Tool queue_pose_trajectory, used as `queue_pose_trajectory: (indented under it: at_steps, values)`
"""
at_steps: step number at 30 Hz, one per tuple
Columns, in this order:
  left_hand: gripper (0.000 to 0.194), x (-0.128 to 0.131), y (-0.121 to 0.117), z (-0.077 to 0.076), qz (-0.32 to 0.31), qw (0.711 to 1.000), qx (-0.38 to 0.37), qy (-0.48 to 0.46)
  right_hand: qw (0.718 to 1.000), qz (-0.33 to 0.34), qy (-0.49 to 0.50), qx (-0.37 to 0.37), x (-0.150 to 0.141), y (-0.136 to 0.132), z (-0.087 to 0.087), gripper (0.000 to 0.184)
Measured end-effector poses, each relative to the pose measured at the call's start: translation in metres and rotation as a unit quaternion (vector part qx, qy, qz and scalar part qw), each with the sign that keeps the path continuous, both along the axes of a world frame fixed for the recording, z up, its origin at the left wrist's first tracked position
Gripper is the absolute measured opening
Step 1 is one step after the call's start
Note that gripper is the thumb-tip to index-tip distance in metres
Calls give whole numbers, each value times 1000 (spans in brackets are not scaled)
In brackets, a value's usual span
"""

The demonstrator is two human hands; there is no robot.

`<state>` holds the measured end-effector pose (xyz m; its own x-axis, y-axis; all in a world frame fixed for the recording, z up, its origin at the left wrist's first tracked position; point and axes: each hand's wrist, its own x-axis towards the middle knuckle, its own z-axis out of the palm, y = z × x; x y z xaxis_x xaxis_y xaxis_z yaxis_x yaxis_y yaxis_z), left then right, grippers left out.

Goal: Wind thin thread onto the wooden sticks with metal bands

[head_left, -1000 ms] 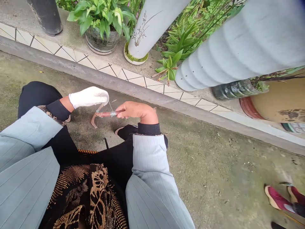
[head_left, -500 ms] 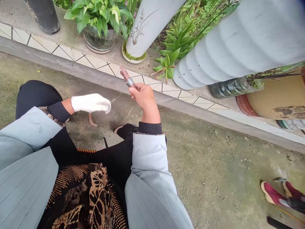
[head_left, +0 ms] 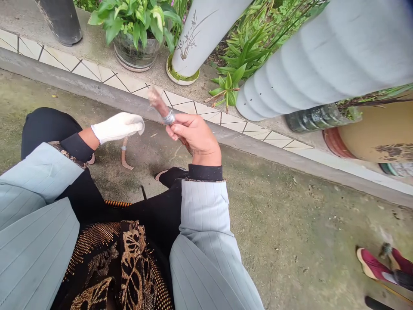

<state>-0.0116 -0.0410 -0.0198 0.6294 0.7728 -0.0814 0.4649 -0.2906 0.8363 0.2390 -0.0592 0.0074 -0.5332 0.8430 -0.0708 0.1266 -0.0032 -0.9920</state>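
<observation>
A white glove [head_left: 116, 128] covers the left hand [head_left: 124, 125]. The stick [head_left: 157, 104] in the right hand [head_left: 198, 137] is reddish-brown, bound with silver-grey wire [head_left: 169, 117]. Below the glove, a hooked piece [head_left: 124, 160] is brown with a pale grey band. The jacket [head_left: 204, 204] is light blue-grey with fine pinstripes, the top [head_left: 132, 245] black with gold dots and leaves, the trousers [head_left: 158, 215] plain black. Cream tiles [head_left: 112, 82] crossed by dark lines follow the near edge of the grey ledge [head_left: 92, 48]; toward its right end, a tan pot [head_left: 376, 131] bears dark brown markings.
</observation>
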Motion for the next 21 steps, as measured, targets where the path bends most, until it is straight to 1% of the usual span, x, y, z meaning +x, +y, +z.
queue_pose_trajectory:
  at_steps: [2, 4, 5, 7, 8, 10, 12, 13, 15, 17, 19, 21]
  values:
    - [29, 3, -5, -2, -72, 996, -39, 32, 991, -127, 13, 26, 1, 2, -1, 46]
    - [27, 6, -10, -2, -141, 985, -71, 67, 978, -204, -11, 37, 1, 7, -7, 44]
    - [26, 8, -13, -1, -165, 980, -77, 78, 973, -224, -35, 38, 2, 10, -11, 42]
    - [26, 10, -16, 4, -198, 973, -74, 86, 967, -227, -113, 28, 2, 14, -19, 38]
    - [25, 11, -17, 7, -207, 972, -68, 84, 962, -214, -168, 22, 3, 15, -23, 34]
    - [26, 10, -18, 14, -203, 975, -51, 74, 943, -160, -290, 17, 3, 16, -28, 26]
    - [27, 8, -17, 19, -166, 984, -34, 51, 918, -81, -387, 15, 2, 13, -28, 17]
    - [28, 6, -15, 20, -139, 989, -27, 35, 908, -39, -417, 14, 1, 11, -27, 15]
    - [29, 2, -13, 20, -83, 996, -22, 6, 895, 44, -443, 4, -2, 8, -22, 13]
    - [28, -2, -11, 19, -30, 999, -15, -5, 889, 122, -442, -7, -4, 6, -16, 12]
    - [27, -4, -8, 17, 12, 1000, 2, 1, 887, 195, -417, -25, -7, 4, -12, 12]
    - [26, -5, -4, 14, 41, 999, 27, 9, 891, 252, -374, -46, -9, 3, -8, 12]
